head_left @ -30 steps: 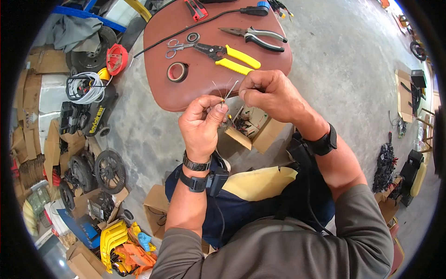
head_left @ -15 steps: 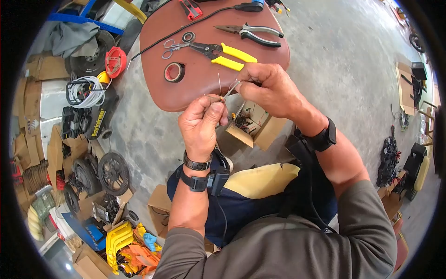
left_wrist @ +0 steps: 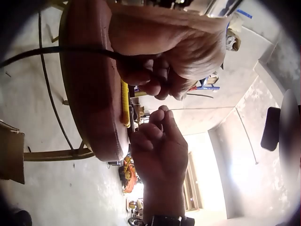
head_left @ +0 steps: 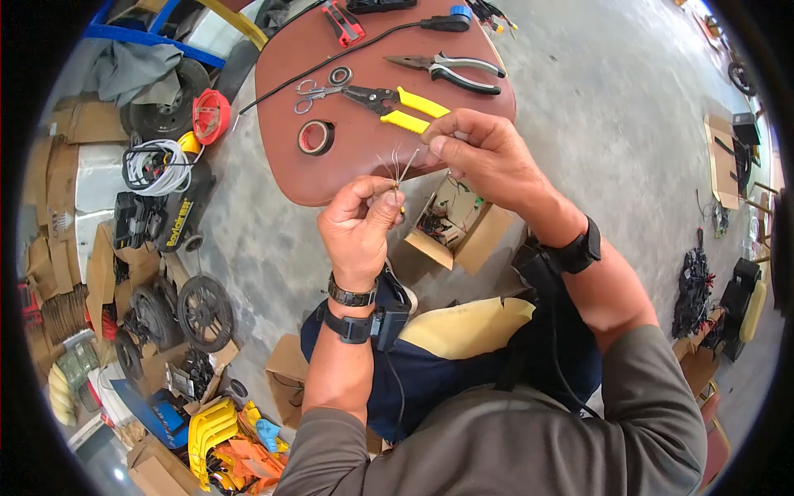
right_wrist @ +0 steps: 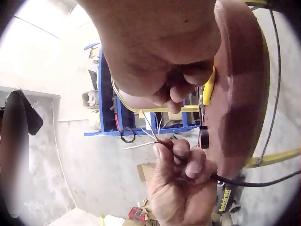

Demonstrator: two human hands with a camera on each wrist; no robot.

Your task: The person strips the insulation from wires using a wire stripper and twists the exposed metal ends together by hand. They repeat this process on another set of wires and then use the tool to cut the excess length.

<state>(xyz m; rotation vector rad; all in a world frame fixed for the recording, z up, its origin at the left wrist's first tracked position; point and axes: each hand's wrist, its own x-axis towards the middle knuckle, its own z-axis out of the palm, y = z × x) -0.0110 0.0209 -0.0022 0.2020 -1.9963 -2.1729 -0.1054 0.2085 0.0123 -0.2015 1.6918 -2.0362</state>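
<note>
My left hand [head_left: 361, 219] pinches the end of a black cable [right_wrist: 235, 181] between thumb and forefinger. Several thin stripped wires [right_wrist: 149, 128] fan out past those fingertips, pale and some bare. One pale wire [head_left: 408, 165] points up toward my right hand [head_left: 486, 159]. The right hand's thumb and forefinger are brought together just beyond that wire's tip, the other fingers curled, and nothing shows between them. Behind the right hand, wire strippers [head_left: 397, 106] with yellow handles lie on a brown padded seat [head_left: 289, 178].
On the seat are pliers [head_left: 447, 70], small scissors [head_left: 313, 95], a roll of black tape [head_left: 315, 137], a red cutter [head_left: 343, 23] and a black cord [head_left: 331, 62]. Below stands an open cardboard box [head_left: 484, 236] with wires inside. Wheels [head_left: 205, 314] and boxes crowd the left floor.
Half a second ago the right fingers were at a pale wire beside the left fingertips. They have moved up and away from it, and the wires now stand fanned out. The left hand keeps its pinch.
</note>
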